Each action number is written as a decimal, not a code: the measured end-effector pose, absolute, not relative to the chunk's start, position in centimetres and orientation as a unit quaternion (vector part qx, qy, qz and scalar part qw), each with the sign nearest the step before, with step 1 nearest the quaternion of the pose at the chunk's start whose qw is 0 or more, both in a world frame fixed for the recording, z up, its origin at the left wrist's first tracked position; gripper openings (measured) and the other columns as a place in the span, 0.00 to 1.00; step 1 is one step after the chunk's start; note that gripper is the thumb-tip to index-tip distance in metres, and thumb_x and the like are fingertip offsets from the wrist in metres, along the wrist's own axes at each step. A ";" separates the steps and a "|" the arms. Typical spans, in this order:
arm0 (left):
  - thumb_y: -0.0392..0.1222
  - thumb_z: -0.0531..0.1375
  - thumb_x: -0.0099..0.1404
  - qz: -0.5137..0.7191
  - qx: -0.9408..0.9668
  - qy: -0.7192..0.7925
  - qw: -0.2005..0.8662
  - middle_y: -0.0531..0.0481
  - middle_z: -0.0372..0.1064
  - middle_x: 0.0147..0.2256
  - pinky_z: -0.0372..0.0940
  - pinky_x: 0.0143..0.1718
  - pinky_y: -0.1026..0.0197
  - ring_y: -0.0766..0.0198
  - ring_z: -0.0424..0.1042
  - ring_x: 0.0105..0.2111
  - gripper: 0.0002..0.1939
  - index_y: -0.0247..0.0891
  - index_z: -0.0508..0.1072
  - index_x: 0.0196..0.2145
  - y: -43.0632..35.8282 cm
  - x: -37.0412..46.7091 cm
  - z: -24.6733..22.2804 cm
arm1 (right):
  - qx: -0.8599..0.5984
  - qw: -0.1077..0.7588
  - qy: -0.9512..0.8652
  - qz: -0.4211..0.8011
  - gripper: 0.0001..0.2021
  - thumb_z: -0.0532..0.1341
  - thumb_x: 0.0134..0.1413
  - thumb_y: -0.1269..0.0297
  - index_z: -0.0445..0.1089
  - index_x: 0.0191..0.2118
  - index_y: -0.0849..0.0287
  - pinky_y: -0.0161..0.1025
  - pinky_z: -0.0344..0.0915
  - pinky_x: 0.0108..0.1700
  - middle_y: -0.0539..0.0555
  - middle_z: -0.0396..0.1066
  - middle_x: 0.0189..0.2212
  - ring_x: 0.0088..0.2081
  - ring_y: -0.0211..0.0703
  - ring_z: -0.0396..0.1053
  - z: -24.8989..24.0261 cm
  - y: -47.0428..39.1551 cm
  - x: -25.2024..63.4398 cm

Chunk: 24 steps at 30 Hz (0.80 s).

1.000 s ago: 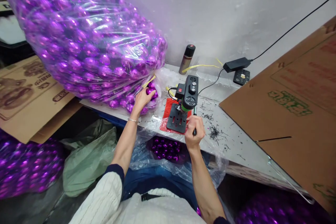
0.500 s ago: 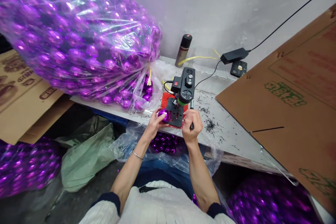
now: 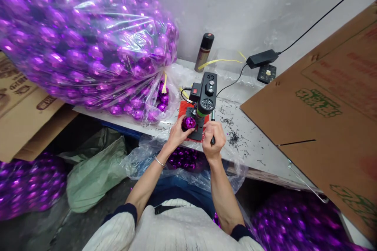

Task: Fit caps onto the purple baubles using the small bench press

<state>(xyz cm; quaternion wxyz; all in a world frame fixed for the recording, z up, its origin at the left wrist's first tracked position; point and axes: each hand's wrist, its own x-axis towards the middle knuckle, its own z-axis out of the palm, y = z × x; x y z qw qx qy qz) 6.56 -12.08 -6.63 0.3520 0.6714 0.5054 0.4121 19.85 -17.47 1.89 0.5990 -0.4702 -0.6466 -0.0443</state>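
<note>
A shiny purple ball (image 3: 189, 122) is pinched in my left hand (image 3: 178, 130), over the dark base plate of a small black bench drill press (image 3: 207, 93). The press's head, with vents and round buttons on top, hides any bit, so I cannot tell whether the ball touches it. My right hand (image 3: 214, 137) is wrapped round the lever handle (image 3: 213, 140) at the press's right side; its black grip shows below my fingers. Under the press lies a red mat (image 3: 183, 106) on the white table.
A large clear bag of purple balls (image 3: 97, 47) fills the table's left. Behind the press stand a spray can (image 3: 204, 52) and a power adapter (image 3: 263, 59). Black shavings (image 3: 235, 137) litter the table. A cardboard box (image 3: 318, 125) leans in at right; more balls (image 3: 183, 158) lie below the table's edge.
My left hand has brought the purple ball rightward and slightly up, from the base plate's left edge to over the plate. My right hand keeps its hold on the lever.
</note>
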 end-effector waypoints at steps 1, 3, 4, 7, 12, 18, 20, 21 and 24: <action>0.48 0.70 0.59 0.411 0.674 0.505 0.347 0.40 0.73 0.52 0.69 0.53 0.49 0.50 0.75 0.51 0.33 0.38 0.67 0.59 -11.9 6.7 -6.7 | -0.472 0.598 -0.647 -0.044 0.12 0.51 0.65 0.72 0.65 0.30 0.55 0.39 0.65 0.36 0.51 0.68 0.28 0.32 0.40 0.68 1.9 -17.5 19.9; 0.49 0.70 0.59 0.415 0.682 0.498 0.338 0.40 0.74 0.51 0.69 0.53 0.49 0.50 0.75 0.51 0.32 0.38 0.67 0.58 -11.8 6.9 -7.0 | -0.473 0.597 -0.646 -0.043 0.11 0.51 0.65 0.72 0.65 0.31 0.55 0.40 0.65 0.37 0.51 0.69 0.28 0.32 0.40 0.69 1.8 -17.5 19.9; 0.49 0.70 0.60 0.417 0.688 0.493 0.331 0.40 0.74 0.51 0.69 0.54 0.49 0.50 0.74 0.52 0.32 0.38 0.68 0.58 -11.7 6.9 -7.1 | -0.474 0.598 -0.645 -0.042 0.11 0.51 0.65 0.71 0.66 0.31 0.55 0.40 0.65 0.37 0.51 0.69 0.28 0.32 0.40 0.69 1.7 -17.5 19.9; 0.49 0.69 0.61 0.422 0.709 0.474 0.307 0.39 0.72 0.53 0.68 0.56 0.48 0.50 0.73 0.54 0.31 0.39 0.67 0.58 -11.7 7.2 -7.4 | -0.475 0.599 -0.643 -0.042 0.11 0.51 0.64 0.72 0.66 0.31 0.55 0.40 0.65 0.37 0.51 0.69 0.28 0.33 0.40 0.69 1.6 -17.5 19.9; 0.47 0.67 0.64 0.421 0.734 0.449 0.287 0.38 0.71 0.55 0.66 0.58 0.46 0.50 0.71 0.56 0.29 0.38 0.66 0.59 -11.6 7.8 -8.2 | -0.472 0.606 -0.639 -0.042 0.11 0.52 0.64 0.73 0.65 0.30 0.55 0.39 0.65 0.36 0.51 0.68 0.28 0.33 0.40 0.69 1.6 -17.5 19.8; 0.48 0.67 0.63 0.421 0.742 0.444 0.275 0.38 0.71 0.54 0.66 0.58 0.45 0.49 0.71 0.56 0.30 0.37 0.66 0.59 -11.2 8.2 -8.7 | -0.470 0.605 -0.642 -0.038 0.11 0.52 0.63 0.74 0.64 0.30 0.56 0.38 0.65 0.36 0.50 0.68 0.29 0.33 0.39 0.69 2.0 -17.6 19.8; 0.49 0.67 0.63 0.422 0.741 0.439 0.283 0.38 0.70 0.55 0.65 0.58 0.46 0.49 0.71 0.56 0.30 0.38 0.66 0.60 -11.1 8.2 -8.8 | -0.472 0.605 -0.640 -0.036 0.11 0.52 0.63 0.75 0.64 0.30 0.56 0.38 0.65 0.37 0.50 0.68 0.29 0.33 0.39 0.69 2.0 -17.7 19.8; 0.49 0.67 0.63 0.424 0.739 0.436 0.289 0.38 0.70 0.56 0.65 0.59 0.46 0.50 0.71 0.56 0.30 0.38 0.66 0.60 -11.1 8.2 -8.8 | -0.471 0.606 -0.640 -0.036 0.11 0.53 0.63 0.74 0.64 0.30 0.56 0.38 0.65 0.37 0.50 0.68 0.29 0.34 0.39 0.69 1.9 -17.7 19.8; 0.49 0.67 0.64 0.436 0.736 0.423 0.299 0.38 0.70 0.56 0.65 0.59 0.47 0.51 0.70 0.57 0.30 0.38 0.66 0.61 -11.1 8.1 -9.0 | -0.468 0.608 -0.640 -0.039 0.11 0.52 0.63 0.74 0.64 0.31 0.56 0.38 0.65 0.37 0.50 0.68 0.28 0.34 0.39 0.70 1.1 -17.7 19.8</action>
